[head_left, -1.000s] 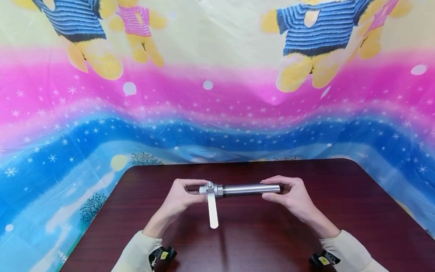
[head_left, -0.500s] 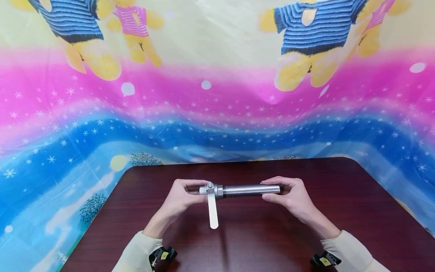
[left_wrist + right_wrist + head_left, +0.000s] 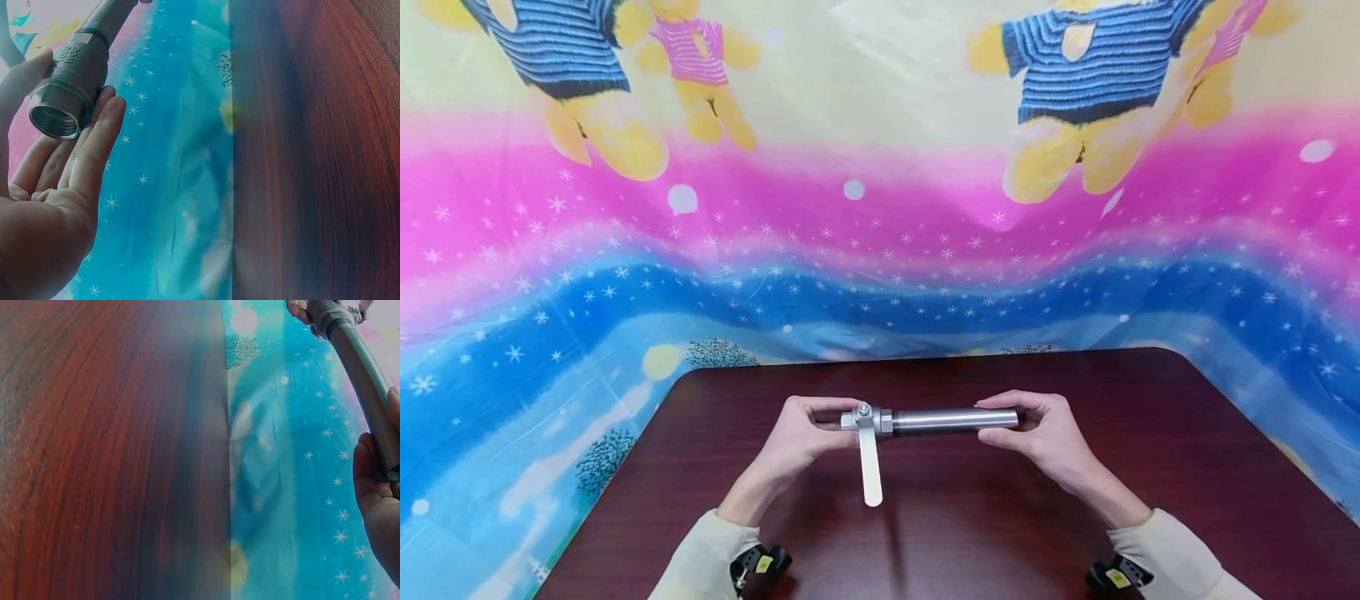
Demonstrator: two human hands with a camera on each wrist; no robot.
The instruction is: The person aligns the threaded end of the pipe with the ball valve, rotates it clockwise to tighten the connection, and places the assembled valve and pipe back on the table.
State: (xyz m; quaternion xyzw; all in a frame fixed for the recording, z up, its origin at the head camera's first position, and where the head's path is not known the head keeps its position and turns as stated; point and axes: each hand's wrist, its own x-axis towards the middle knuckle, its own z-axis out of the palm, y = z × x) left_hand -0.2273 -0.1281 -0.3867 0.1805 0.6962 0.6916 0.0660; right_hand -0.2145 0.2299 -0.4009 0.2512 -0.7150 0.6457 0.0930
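Note:
A steel ball valve [image 3: 880,422] with a flat, pale lever handle [image 3: 870,468] is joined to a smooth metal pipe [image 3: 955,420]. Thumb and fingers of my left hand [image 3: 797,433] pinch the valve body at its left end. The left wrist view shows the valve's open threaded mouth [image 3: 55,120] facing the camera and raised lettering on its side. My right hand [image 3: 1045,427] pinches the pipe's far end between thumb and fingers. Both hands hold the piece level above the table, and the lever points toward me. In the right wrist view the pipe [image 3: 362,375] slants up toward the valve.
A dark red wood-grain table [image 3: 970,533] with rounded far corners lies beneath. Behind it hangs a printed curtain [image 3: 880,250] with bears, snowflakes and blue and pink bands. Black wrist cameras sit at both cream sleeves [image 3: 700,558].
The head view has shifted very slightly. Both hands keep the same grip, and the valve and pipe stay in place.

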